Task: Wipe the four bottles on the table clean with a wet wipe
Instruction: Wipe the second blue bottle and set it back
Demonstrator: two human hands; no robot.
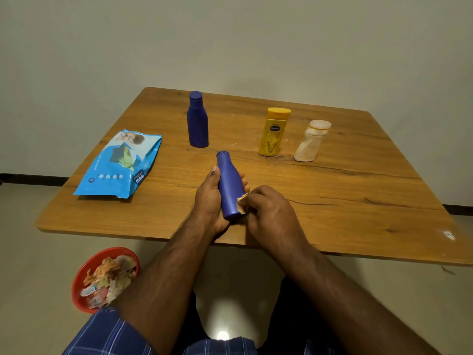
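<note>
while the left hand [210,201] grips the blue bottle [229,185], the right hand [268,208] pinches a wipe [242,203] — pressed against it.

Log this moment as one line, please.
left hand: grips tilted dark blue plastic bottle | right hand: rubs crumpled wet wipe near its base | three bottles standing untouched

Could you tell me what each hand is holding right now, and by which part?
The left hand grips the blue bottle around its lower body; the right hand pinches a crumpled wipe against the bottle's base end.
</note>
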